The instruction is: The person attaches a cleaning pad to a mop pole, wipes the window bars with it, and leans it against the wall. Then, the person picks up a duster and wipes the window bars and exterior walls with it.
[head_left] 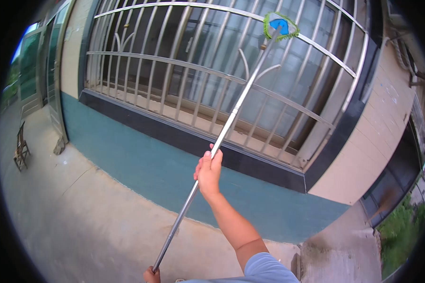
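A long-handled mop (234,112) slants from the bottom of the view up to the right, across a barred window. Its small triangular head (281,26) has a blue plate and a bright green fringe. The head is at the upper curved rail of the metal window bars (174,58); whether it presses on them I cannot tell. My right hand (208,172) is wrapped round the middle of the silver pole. Lower down, my left hand (151,275) grips the pole's bottom end, partly cut off by the frame edge.
Behind the bars are glass panes with pale curtains (278,89). Beneath the dark sill runs a teal wall (141,155) above concrete ground (104,221). A small wooden chair (21,148) and a stone (59,146) stand at the left, near an open door (54,75). Greenery (401,231) grows at the right.
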`<action>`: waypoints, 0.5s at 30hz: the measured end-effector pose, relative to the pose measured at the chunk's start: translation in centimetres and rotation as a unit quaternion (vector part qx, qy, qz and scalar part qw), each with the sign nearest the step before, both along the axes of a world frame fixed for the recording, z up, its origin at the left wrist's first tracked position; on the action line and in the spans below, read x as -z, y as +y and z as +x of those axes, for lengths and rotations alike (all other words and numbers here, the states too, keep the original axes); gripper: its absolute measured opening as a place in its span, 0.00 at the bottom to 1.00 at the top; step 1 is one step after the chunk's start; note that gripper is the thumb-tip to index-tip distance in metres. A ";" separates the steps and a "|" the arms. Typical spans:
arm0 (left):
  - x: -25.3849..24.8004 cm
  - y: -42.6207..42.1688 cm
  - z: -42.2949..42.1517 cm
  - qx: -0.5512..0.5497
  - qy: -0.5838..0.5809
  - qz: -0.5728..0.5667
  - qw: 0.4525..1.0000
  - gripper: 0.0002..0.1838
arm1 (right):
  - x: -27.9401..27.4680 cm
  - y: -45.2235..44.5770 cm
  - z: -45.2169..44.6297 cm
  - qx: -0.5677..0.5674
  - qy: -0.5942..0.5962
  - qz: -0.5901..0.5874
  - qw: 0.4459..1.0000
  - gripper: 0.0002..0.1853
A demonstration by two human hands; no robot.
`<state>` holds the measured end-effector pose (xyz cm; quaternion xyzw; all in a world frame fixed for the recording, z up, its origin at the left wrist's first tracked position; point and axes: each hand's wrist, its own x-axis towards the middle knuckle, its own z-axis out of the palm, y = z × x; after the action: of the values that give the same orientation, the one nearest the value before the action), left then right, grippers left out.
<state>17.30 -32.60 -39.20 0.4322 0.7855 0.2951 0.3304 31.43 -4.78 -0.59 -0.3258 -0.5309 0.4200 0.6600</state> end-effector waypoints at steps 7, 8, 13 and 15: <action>4.2 -0.1 -2.5 -0.057 0.027 0.001 0.998 0.26 | -0.4 2.9 -10.4 -0.060 -0.064 0.032 0.996 0.16; 2.9 -0.2 -3.3 -0.070 0.026 -0.003 0.997 0.26 | -0.5 3.4 -12.1 -0.064 -0.068 0.038 0.995 0.15; -5.1 1.5 -9.1 -0.164 0.018 0.013 0.986 0.21 | -0.3 5.9 -20.6 -0.055 -0.071 0.057 0.994 0.14; -4.7 1.7 -12.1 -0.155 0.005 0.012 0.988 0.21 | -0.4 6.5 -24.1 -0.029 -0.090 0.056 0.994 0.13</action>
<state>5.19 -30.93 -34.55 0.3109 0.8411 0.3496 0.2715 7.36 1.74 -0.21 -0.3088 -0.6204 0.3775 0.6142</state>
